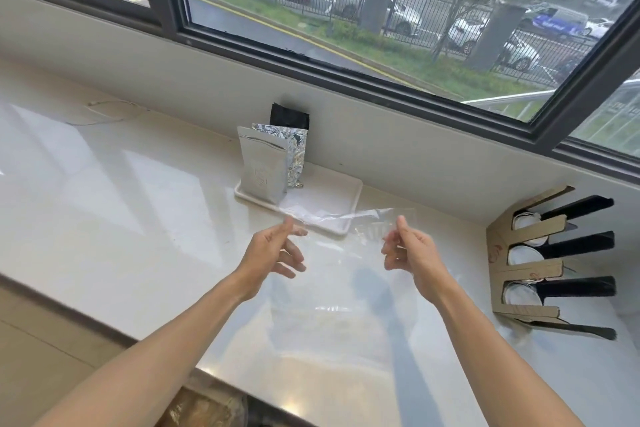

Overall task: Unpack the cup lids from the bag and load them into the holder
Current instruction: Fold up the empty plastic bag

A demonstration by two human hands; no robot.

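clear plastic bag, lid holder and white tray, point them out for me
clear plastic bag (341, 288): head view, on its flat middle between the hands
lid holder (500, 253): head view, on its cardboard front wall
white tray (334, 198): head view, on its bare floor

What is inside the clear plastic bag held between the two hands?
The clear bag looks empty; countertop shows through it. Left hand and right hand pinch its top edge. White lids already sit in the holder.

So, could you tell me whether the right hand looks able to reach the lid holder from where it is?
Probably yes: nothing lies between the right hand and the lid holder, but it holds the clear bag.
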